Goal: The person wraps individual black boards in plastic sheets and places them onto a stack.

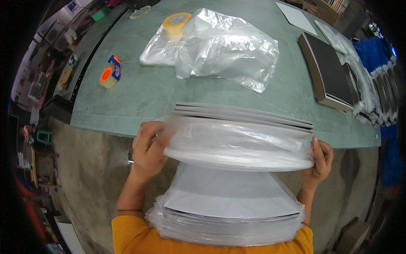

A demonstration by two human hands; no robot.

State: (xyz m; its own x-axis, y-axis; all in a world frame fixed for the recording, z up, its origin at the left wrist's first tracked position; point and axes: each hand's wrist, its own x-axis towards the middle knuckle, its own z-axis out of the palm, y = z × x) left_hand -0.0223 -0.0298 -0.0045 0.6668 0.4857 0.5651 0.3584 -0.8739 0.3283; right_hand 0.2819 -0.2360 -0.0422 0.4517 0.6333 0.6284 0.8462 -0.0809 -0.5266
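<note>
- The left end of a stack of boards is pinched between the thumb and fingers of the left hand; the fingertips there are blurred.
- The right end of the stack is pinched by the right hand, with its fingers bent.
- The stack of boards is held across the near edge of the table; its near side is covered by clear plastic; whether the surface is touched by it cannot be told.
- A second stack, also wrapped in plastic, is seen below the first, just beside the orange shirt; what it is carried by cannot be told.
- A tape dispenser is placed near the left edge of the surface.
- Flat plastic bags are laid toward the far edge; a yellow tape roll is set on them; they are partly covered by a crumpled plastic sheet.
- A dark-topped box is placed near the right edge; a white sheet is laid near the far right corner.
</note>
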